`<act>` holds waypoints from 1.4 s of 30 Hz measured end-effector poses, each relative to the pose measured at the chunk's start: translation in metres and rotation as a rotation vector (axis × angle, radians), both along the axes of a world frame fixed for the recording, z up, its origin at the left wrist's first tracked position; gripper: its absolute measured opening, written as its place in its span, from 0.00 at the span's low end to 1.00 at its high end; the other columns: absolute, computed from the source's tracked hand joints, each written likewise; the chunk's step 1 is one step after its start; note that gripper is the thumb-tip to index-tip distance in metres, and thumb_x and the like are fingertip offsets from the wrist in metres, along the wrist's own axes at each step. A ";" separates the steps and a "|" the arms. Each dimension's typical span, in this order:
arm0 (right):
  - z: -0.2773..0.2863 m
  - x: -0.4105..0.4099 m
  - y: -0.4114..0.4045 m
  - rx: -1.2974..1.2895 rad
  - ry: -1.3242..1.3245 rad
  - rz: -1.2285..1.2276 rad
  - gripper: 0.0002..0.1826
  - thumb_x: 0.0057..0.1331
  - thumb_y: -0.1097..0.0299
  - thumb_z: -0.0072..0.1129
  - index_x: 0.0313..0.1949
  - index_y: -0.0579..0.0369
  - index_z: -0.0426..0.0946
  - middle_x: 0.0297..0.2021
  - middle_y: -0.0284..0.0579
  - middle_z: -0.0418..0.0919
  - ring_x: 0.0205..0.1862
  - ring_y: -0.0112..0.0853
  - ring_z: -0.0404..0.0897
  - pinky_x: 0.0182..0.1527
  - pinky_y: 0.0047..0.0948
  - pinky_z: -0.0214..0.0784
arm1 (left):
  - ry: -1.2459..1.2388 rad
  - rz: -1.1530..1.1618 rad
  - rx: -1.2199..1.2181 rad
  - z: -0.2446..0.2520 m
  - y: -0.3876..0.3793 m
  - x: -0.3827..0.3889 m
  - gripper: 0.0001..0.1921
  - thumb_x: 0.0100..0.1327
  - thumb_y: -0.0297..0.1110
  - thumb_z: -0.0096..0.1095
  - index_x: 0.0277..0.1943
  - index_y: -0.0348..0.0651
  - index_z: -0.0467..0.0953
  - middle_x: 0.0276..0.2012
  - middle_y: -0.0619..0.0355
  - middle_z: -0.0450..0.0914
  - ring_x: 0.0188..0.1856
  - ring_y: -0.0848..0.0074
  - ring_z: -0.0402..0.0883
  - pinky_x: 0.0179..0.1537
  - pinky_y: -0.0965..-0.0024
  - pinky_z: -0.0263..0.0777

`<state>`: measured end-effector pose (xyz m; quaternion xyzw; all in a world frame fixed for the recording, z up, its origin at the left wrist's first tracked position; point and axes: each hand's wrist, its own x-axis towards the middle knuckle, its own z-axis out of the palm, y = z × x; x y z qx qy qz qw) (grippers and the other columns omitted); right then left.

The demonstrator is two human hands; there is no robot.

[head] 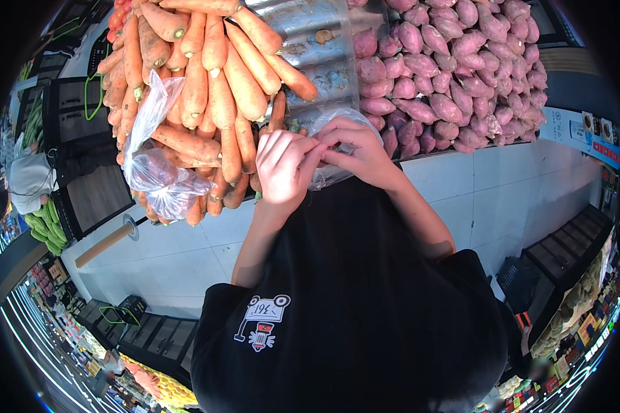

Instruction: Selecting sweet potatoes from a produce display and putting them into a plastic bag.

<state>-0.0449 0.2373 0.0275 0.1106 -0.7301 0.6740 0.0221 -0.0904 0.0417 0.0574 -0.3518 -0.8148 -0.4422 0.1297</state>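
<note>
My left hand [283, 168] and my right hand [360, 152] meet in front of my chest, fingertips pinched together on a clear plastic bag [333, 178]. The thin film bunches below and behind the right hand; the exact spot being gripped is hidden by my fingers. Left of my hands, a knotted clear plastic bag [168, 199] lies on a heap of carrots [206, 98]. Inside it is a purplish item [157, 168], probably a sweet potato. Purple-skinned sweet potatoes [447, 77] are piled beyond my right hand.
Between the heaps runs a dirty ribbed display surface [315, 57]. A brown tube with a round end disc [106, 242] sticks out at the left over the tiled floor [186, 258]. Black shelving [558, 263] stands at the right, a printed sign [581, 134] at the stall's corner.
</note>
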 end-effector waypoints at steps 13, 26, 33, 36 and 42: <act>-0.010 0.001 0.009 0.093 0.100 -0.257 0.05 0.68 0.77 0.74 0.43 0.62 0.88 0.44 0.43 0.87 0.46 0.32 0.85 0.49 0.31 0.79 | -0.583 0.048 0.190 -0.024 -0.018 0.007 0.20 0.68 0.31 0.78 0.59 0.35 0.80 0.45 0.56 0.84 0.44 0.75 0.80 0.48 0.69 0.77; -0.015 -0.001 0.031 0.058 0.052 -0.443 0.04 0.68 0.77 0.75 0.42 0.60 0.90 0.42 0.41 0.88 0.43 0.29 0.85 0.46 0.29 0.76 | -0.921 0.040 0.355 -0.044 0.002 0.022 0.05 0.76 0.25 0.72 0.48 0.32 0.87 0.37 0.60 0.88 0.36 0.86 0.83 0.39 0.76 0.77; -0.013 -0.004 0.037 0.022 -0.010 -0.445 0.04 0.68 0.76 0.76 0.41 0.58 0.90 0.42 0.39 0.88 0.44 0.28 0.84 0.44 0.28 0.75 | -0.743 -0.052 0.030 -0.027 -0.012 0.013 0.06 0.71 0.27 0.76 0.47 0.35 0.87 0.38 0.56 0.88 0.38 0.76 0.86 0.39 0.72 0.78; -0.013 -0.003 0.036 -0.007 -0.022 -0.426 0.04 0.68 0.76 0.75 0.41 0.60 0.90 0.43 0.40 0.88 0.44 0.28 0.84 0.46 0.28 0.76 | -0.636 -0.055 -0.045 -0.006 -0.011 0.010 0.06 0.70 0.26 0.76 0.46 0.36 0.87 0.38 0.55 0.86 0.38 0.71 0.86 0.40 0.70 0.78; -0.008 0.004 0.031 0.147 0.091 -0.306 0.05 0.70 0.77 0.74 0.43 0.63 0.89 0.43 0.44 0.87 0.44 0.32 0.86 0.48 0.30 0.78 | -0.498 -0.046 -0.029 0.008 -0.008 0.006 0.04 0.68 0.23 0.74 0.43 0.36 0.85 0.38 0.54 0.84 0.37 0.68 0.85 0.39 0.68 0.79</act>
